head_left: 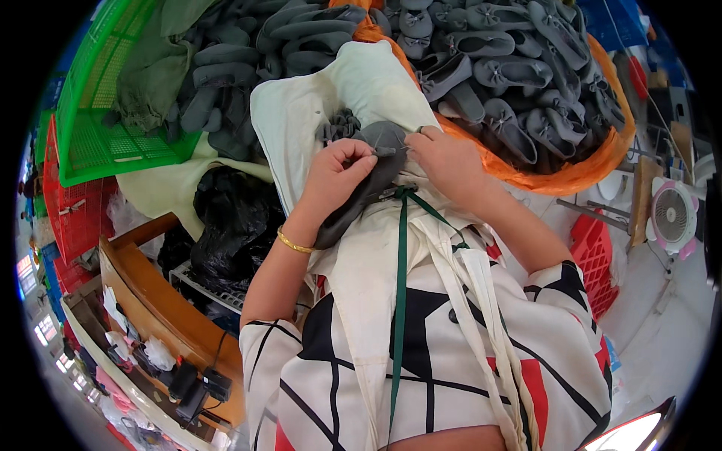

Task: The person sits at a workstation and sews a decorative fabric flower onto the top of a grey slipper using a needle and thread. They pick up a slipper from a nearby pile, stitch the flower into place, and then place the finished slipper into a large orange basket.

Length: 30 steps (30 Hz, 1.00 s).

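Observation:
A dark grey slip-on shoe (331,226) lies across my lap, over a pale cloth, its rounded toe between my two hands. My left hand (338,174) pinches a small grey fabric bow (384,152) against the toe with thumb and forefinger. At the toe's right side my right hand (445,159) is closed in a pinch. Fine pale thread-like lines show near its fingertips, but what it grips is too small to make out. Just beyond my left hand, a little heap of grey fabric bows (341,125) rests on the pale cloth (376,83).
At the far right an orange sack (613,154) holds many grey shoes with bows. More grey shoes (226,64) fill the far left beside a green crate (79,150). A black plastic bag (233,218) and wooden furniture (165,278) stand left; a small fan (674,216) stands right.

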{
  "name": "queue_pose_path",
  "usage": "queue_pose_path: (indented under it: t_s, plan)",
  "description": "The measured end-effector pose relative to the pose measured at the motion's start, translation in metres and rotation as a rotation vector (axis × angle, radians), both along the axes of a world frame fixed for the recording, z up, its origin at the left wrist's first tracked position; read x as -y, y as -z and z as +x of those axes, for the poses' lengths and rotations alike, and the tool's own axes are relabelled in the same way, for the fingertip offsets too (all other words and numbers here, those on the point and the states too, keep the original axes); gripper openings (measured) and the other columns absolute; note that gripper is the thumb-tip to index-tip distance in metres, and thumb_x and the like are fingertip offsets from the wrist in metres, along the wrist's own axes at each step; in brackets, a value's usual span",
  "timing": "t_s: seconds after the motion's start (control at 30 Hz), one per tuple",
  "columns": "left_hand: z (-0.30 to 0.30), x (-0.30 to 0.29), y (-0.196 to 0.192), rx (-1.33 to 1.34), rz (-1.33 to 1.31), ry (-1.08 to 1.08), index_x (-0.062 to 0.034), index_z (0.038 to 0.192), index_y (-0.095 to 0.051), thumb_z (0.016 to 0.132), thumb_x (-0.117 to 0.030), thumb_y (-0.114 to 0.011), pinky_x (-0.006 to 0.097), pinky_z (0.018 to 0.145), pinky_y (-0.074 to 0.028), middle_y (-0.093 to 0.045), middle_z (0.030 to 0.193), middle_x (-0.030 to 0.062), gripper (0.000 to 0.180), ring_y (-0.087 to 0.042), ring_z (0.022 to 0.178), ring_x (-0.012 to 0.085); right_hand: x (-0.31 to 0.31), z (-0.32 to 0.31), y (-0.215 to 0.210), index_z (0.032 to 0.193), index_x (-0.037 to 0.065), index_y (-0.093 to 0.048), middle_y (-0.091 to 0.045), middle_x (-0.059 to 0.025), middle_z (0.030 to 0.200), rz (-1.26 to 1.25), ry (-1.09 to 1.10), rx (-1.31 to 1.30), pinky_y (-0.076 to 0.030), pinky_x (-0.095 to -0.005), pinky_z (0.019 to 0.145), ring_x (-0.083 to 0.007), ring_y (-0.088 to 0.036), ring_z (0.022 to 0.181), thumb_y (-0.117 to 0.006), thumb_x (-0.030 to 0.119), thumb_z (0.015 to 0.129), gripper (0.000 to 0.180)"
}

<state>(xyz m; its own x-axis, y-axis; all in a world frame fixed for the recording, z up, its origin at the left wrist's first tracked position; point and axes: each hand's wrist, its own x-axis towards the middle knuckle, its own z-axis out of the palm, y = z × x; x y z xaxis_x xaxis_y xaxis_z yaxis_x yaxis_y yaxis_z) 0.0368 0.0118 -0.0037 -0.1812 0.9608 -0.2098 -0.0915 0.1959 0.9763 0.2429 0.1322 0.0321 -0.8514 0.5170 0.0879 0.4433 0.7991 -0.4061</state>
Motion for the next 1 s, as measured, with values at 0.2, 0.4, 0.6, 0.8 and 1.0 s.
queue_pose_path:
  t_s: [0.2, 0.4, 0.6, 0.8, 1.0]
  plan:
    - [0.003, 0.001, -0.005, -0.074, -0.067, 0.015, -0.0001, 0.090, -0.065, 0.090, -0.005, -0.068, 0.022, 0.078, -0.043, -0.064, 0.092, -0.0016, 0.005, -0.054, 0.085, 0.0058, -0.019, 0.016, 0.020, 0.097, 0.008, -0.060, -0.060, -0.0106, 0.090, -0.067, -0.042, -0.015, -0.051, -0.0415, 0.067, -0.0316, -0.065, 0.084, -0.058, 0.010, 0.085, 0.012]
    - [0.008, 0.004, -0.001, -0.189, -0.061, 0.045, 0.0009, 0.086, -0.063, 0.088, -0.002, -0.067, 0.025, 0.082, -0.046, -0.064, 0.091, 0.0019, 0.006, -0.057, 0.086, 0.0097, -0.047, 0.037, 0.022, 0.098, 0.008, -0.067, -0.065, -0.0107, 0.087, -0.322, 0.225, -0.198, -0.051, -0.0338, 0.069, -0.0268, -0.063, 0.077, -0.066, 0.014, 0.090, 0.010]
    - [0.014, -0.004, -0.006, -0.421, 0.012, 0.091, 0.0011, 0.083, -0.062, 0.083, 0.000, -0.067, 0.030, 0.086, -0.049, -0.064, 0.089, 0.0076, 0.006, -0.062, 0.087, 0.0172, -0.066, 0.056, 0.050, 0.100, 0.005, -0.065, -0.060, 0.0049, 0.080, -0.829, 0.553, -0.405, -0.042, -0.0196, 0.053, -0.0016, -0.047, 0.059, -0.064, 0.014, 0.096, 0.010]
    - [0.018, -0.007, -0.008, -0.477, 0.038, 0.066, 0.0001, 0.081, -0.063, 0.081, -0.001, -0.067, 0.031, 0.081, -0.052, -0.066, 0.088, 0.0115, 0.005, -0.067, 0.091, 0.0243, -0.069, 0.063, 0.055, 0.098, 0.003, -0.062, -0.060, 0.0007, 0.080, -1.196, 0.553, -0.578, -0.047, -0.0217, 0.056, -0.0041, -0.054, 0.062, -0.061, 0.016, 0.099, 0.014]
    - [0.026, -0.012, -0.017, -0.541, 0.053, 0.102, 0.0004, 0.080, -0.062, 0.080, -0.001, -0.067, 0.033, 0.083, -0.052, -0.066, 0.086, 0.0118, 0.005, -0.067, 0.091, 0.0262, -0.057, 0.042, 0.049, 0.099, 0.009, -0.054, -0.061, -0.0003, 0.089, -1.570, 0.613, -0.839, -0.046, -0.0207, 0.054, -0.0053, -0.054, 0.062, -0.054, 0.022, 0.104, 0.014]
